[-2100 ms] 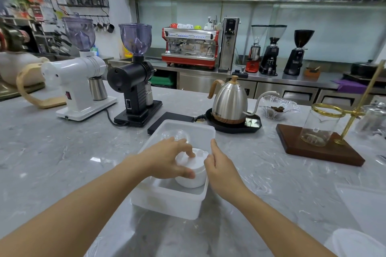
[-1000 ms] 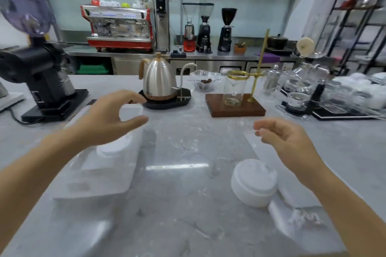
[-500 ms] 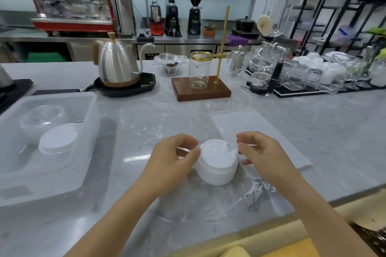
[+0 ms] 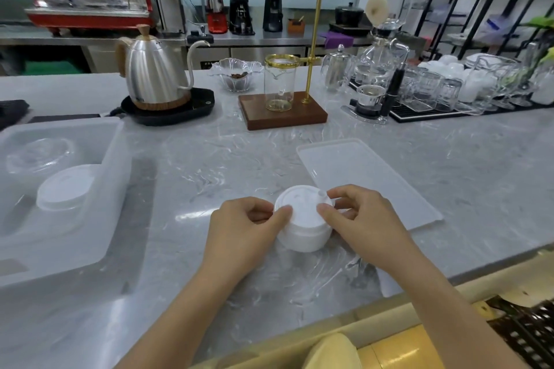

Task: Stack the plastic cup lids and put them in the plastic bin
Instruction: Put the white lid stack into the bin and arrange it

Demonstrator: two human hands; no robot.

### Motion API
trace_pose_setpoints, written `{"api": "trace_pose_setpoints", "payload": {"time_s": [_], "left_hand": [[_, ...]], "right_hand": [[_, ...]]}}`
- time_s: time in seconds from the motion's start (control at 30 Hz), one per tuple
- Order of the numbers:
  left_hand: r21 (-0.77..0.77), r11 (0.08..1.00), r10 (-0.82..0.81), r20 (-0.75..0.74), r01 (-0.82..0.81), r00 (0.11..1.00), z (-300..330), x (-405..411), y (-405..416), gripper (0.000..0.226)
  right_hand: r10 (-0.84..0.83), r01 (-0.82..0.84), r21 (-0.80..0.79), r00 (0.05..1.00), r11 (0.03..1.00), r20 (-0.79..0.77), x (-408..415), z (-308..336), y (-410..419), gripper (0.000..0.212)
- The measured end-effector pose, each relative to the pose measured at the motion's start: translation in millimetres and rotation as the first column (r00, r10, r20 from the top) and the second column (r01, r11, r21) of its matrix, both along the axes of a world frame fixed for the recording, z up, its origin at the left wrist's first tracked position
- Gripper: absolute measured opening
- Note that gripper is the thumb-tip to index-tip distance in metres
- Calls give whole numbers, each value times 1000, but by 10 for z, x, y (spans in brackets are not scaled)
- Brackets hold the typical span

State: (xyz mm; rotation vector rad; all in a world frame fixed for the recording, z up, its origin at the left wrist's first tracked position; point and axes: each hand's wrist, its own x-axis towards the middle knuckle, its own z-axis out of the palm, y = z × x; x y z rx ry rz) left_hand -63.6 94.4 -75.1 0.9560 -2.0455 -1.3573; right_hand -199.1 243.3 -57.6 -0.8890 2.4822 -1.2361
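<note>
Grip: both hands hold one white stack of lids (image 4: 303,223) from its two sides.
Left hand: the left hand (image 4: 245,228) has its fingers curled, and its thumb and fingertips pinch the left edge of the top lid.
Right hand: the right hand (image 4: 364,219) has its fingers curled too, and its thumb and first finger pinch the right edge of the top lid.
Stack of lids: it sits on the grey marble counter (image 4: 209,159), near the front edge, right between the two hands.
Plastic bin: the clear plastic bin (image 4: 114,189) stands on the counter to the left, well apart from the hands.
Inside the bin: a second white stack (image 4: 64,189) sits in the bin, and some clear dome lids (image 4: 39,156) sit behind it.
Flat tray: a white flat tray (image 4: 368,171) lies on the counter just behind the right hand.
Kettle: a shiny silver kettle (image 4: 153,75) stands on a black base at the back left.
Glass jar: a glass jar (image 4: 279,84) with a gold ring stands on a brown wooden block.
Bowl: a small glass bowl (image 4: 236,75) with brown bits in it sits between the kettle and the jar.
Far right: many clear glasses (image 4: 449,90) stand close together.
</note>
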Motion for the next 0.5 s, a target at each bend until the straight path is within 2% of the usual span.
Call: {"api": "trace_pose_setpoints", "payload": {"time_s": [0.2, 0.3, 0.5], "left_hand": [[171, 985, 6, -30, -1, 1000, 37, 21, -6, 21], [191, 980, 62, -47, -52, 997, 29, 32, 39, 25], [186, 972, 171, -126, -146, 977, 22, 79, 128, 28]], "right_hand": [[-12, 12, 12, 998, 1000, -62, 88, 21, -17, 24], [-9, 10, 7, 996, 1000, -84, 146, 2, -55, 23], [-28, 27, -120, 1000, 992, -8, 249, -13, -148, 32]]}}
